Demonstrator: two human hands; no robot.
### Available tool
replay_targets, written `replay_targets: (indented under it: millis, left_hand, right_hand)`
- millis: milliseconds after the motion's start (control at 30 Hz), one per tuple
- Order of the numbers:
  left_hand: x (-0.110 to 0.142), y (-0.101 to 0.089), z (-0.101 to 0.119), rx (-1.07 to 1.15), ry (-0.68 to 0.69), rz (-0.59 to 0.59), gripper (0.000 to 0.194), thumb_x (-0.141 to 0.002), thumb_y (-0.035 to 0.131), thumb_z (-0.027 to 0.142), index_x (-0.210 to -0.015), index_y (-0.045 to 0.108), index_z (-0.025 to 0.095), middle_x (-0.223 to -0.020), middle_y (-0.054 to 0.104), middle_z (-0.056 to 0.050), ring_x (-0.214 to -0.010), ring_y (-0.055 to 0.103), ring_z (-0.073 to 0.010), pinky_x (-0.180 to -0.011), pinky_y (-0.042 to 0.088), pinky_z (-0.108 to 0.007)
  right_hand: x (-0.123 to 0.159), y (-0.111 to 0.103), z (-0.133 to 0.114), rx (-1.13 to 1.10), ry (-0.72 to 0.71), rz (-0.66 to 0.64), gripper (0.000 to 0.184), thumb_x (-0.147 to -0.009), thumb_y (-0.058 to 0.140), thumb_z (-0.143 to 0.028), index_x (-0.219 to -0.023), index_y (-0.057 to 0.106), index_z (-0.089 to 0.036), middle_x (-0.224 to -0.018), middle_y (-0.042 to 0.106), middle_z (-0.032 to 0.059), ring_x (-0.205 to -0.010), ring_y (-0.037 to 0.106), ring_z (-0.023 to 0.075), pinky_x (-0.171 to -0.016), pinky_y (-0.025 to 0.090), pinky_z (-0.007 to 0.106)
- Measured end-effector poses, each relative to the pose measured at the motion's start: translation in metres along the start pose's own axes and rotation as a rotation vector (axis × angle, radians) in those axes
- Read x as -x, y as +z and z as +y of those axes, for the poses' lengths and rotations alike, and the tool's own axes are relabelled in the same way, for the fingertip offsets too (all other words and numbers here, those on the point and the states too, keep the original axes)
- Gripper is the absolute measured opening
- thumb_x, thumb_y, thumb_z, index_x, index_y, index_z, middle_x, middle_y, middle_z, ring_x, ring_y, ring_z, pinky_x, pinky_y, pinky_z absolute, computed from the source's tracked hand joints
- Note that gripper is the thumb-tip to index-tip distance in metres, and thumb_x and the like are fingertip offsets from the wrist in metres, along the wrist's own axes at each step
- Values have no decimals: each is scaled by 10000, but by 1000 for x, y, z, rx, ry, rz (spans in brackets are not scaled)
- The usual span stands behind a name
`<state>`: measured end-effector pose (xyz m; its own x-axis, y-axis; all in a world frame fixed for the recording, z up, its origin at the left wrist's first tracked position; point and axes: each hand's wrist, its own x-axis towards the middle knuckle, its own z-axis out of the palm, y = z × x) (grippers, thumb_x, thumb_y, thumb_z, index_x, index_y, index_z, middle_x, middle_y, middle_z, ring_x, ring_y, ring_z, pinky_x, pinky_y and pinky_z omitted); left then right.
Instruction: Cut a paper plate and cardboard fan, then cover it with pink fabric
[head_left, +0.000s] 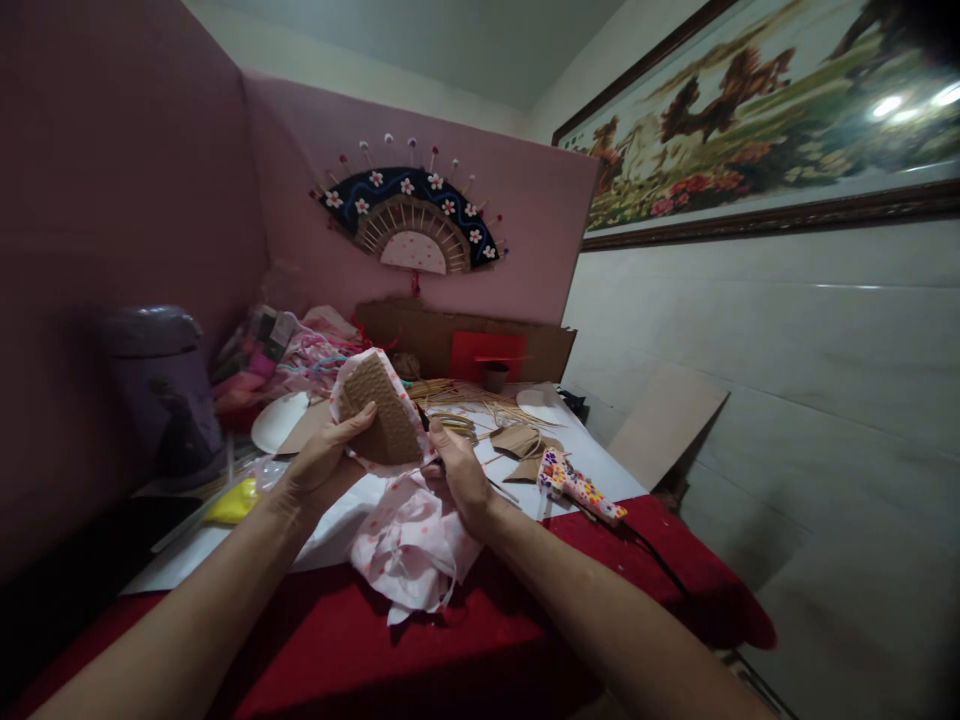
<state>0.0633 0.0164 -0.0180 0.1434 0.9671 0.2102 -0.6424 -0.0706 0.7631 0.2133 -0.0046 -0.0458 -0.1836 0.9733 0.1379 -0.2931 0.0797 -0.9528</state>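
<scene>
My left hand (326, 455) is closed on a piece of brown textured cardboard (379, 415), its thumb flat on the face. Pink-white spotted cloth wraps the cardboard's curved rim. At the cardboard's lower right corner, my right hand (461, 475) is closed around a small dark tool, which looks like scissors but is mostly hidden by the fingers. Below both hands a crumpled bunch of the spotted cloth (412, 545) hangs over the table's front; whether it is joined to the wrapped piece is hard to see.
A flower-patterned glue gun (577, 485) lies to the right, its cord trailing over the red tablecloth (660, 550). Behind are cardboard scraps (521, 440) and thin sticks (517, 405). A lidded purple bin (161, 400) stands left. A decorated fan (412, 220) hangs on the pink partition.
</scene>
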Motion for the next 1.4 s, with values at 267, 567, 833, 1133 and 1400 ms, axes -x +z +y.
replay_targets:
  millis: [267,567,833,1133,1400]
  left_hand:
    - [-1,-1,-2,-14,-8,-36,199,-703,678,58,-876,686,157,-891,745,-51,-751,689,-171,-784,568,-330]
    - [-1,-1,-2,-16,-7,-17,202,-699,677,60,-874,687,160,-868,745,-52,-731,693,-182,-781,569,-344]
    - [-2,-4,-4,-31,-29,-56,243,-711,677,84,-947,685,137,-870,748,-79,-742,698,-203,-765,574,-350]
    - [-2,-3,-5,-23,-30,-37,312,-706,680,82,-1009,676,152,-891,745,-80,-770,699,-211,-764,576,-355]
    - [0,-2,-2,-3,-16,-19,170,-733,641,56,-865,693,148,-834,746,-53,-700,692,-178,-741,583,-335]
  right_hand:
    - [2,3,-2,18,-28,47,474,-725,541,-653,-690,368,-214,-433,295,-118,-332,185,31,-332,115,161]
    - [0,0,0,-24,-7,1,489,-714,553,-653,-680,323,-223,-423,271,-128,-329,142,25,-336,87,163]
    - [-1,0,1,61,-38,41,483,-708,539,-677,-754,447,-205,-467,338,-103,-345,258,41,-330,161,155]
    - [-1,1,2,72,-76,93,485,-704,545,-673,-701,441,-199,-432,334,-106,-333,250,38,-335,174,161]
    - [0,1,1,11,-17,1,474,-731,518,-675,-738,392,-219,-433,293,-120,-332,176,35,-329,107,157]
